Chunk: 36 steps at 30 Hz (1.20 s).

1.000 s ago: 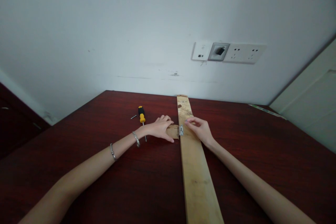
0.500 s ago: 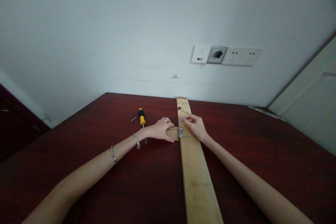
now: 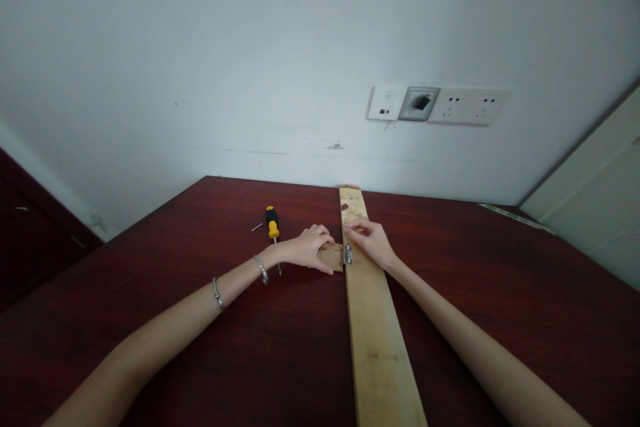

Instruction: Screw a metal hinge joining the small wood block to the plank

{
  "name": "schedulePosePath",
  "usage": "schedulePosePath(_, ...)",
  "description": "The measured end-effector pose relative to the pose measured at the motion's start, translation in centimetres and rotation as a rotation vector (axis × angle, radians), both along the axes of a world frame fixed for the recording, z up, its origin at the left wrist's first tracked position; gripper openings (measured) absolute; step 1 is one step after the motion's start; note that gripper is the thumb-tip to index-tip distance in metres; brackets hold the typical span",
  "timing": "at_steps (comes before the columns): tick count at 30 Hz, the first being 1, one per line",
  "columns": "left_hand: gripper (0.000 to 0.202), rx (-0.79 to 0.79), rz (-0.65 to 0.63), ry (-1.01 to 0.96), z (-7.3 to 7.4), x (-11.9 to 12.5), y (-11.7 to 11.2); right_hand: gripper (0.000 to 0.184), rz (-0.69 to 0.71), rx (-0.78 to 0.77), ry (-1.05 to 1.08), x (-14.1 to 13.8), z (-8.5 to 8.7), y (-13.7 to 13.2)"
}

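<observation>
A long pale wooden board (image 3: 377, 320) lies on the dark red table, running from the wall toward me. Against its left edge sits a short wooden block (image 3: 331, 257), gripped between the thumb and fingers of my left hand (image 3: 311, 247). A small metal hinge (image 3: 347, 253) rests on the board's left edge, where block and board meet. My right hand (image 3: 371, 240) is over the board just beyond the hinge, thumb and forefinger pinched together; anything between them is too small to make out.
Left of my left hand lies a yellow and black screwdriver (image 3: 273, 223), its shaft partly behind my wrist. Beside it is a small screw (image 3: 257, 227). The table (image 3: 200, 347) meets a white wall carrying a row of sockets (image 3: 470, 107). A patterned strip (image 3: 517, 217) lies at the far right edge.
The view has shifted slightly, moving everything a little to the right. Both hands keep nearly the same places on the block and over the board.
</observation>
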<state>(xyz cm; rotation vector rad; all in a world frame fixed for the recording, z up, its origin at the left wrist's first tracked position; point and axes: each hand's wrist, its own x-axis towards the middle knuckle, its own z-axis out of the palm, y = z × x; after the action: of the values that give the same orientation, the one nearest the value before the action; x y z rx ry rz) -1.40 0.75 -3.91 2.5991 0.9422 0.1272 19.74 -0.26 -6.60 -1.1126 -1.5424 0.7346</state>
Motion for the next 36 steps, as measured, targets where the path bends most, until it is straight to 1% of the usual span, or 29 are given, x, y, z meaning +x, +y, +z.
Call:
schedulePosePath(8, 0.064, -0.026, -0.023, -0.039, 0.38, -0.35, 0.04, 0.019, -0.009, 0.000, -0.016, -0.03, 0.15, -0.19)
schedulePosePath(13, 0.063, -0.028, -0.018, -0.028, 0.55, -0.31, -0.06, 0.020, 0.007, -0.006, -0.033, 0.00, 0.16, -0.24)
schedulePosePath(19, 0.065, -0.010, -0.022, -0.024, 0.17, -0.23, 0.17, 0.019, 0.072, -0.004, -0.082, -0.13, 0.33, -0.43)
schedulePosePath(23, 0.064, -0.009, -0.030, -0.029, 0.05, -0.34, 0.31, 0.014, 0.101, 0.022, -0.145, -0.17, 0.39, -0.53)
schedulePosePath(27, 0.064, -0.015, -0.032, -0.035, 0.12, -0.38, 0.29, 0.009, 0.115, 0.045, -0.205, -0.10, 0.35, -0.54)
schedulePosePath(36, 0.064, -0.009, -0.033, -0.037, 0.00, -0.29, 0.35, 0.007, 0.148, 0.086, -0.275, 0.19, 0.35, -0.41)
